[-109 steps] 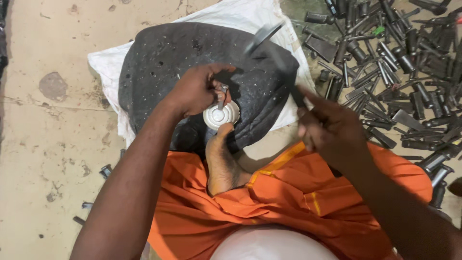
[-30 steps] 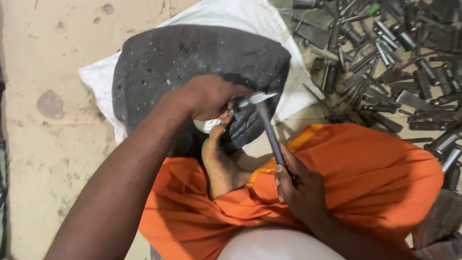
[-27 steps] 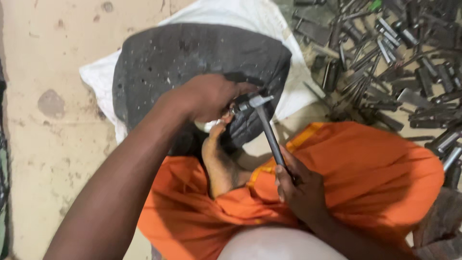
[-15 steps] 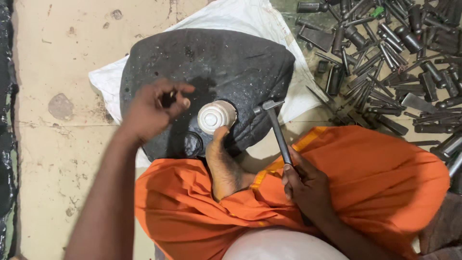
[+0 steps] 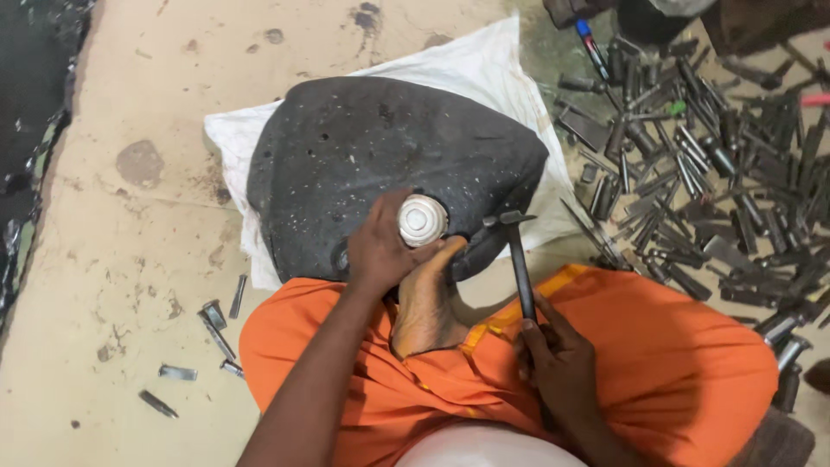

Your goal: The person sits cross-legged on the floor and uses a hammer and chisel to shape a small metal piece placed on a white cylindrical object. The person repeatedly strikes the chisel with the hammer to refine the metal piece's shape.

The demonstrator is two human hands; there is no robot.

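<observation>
A round silver metal piece [image 5: 422, 220] with ringed grooves rests on a big black block [image 5: 380, 156]. My left hand [image 5: 380, 251] grips the piece from its left side and holds it against the block. My bare foot [image 5: 425, 303] presses at the block's near edge, right below the piece. My right hand [image 5: 553, 363] holds a small hammer [image 5: 519, 259] by its dark handle. The hammer head hovers just to the right of the piece, apart from it.
The block lies on a white cloth [image 5: 484, 60] on a beige floor. A heap of metal punches and chisels [image 5: 692, 173] covers the floor at the right. A few loose metal bits [image 5: 212, 320] lie at the left. Orange cloth [image 5: 657, 363] covers my legs.
My left hand, which held a small dark tool off to the left half a second ago, has come back onto the silver piece. The hammer has stayed low beside the piece.
</observation>
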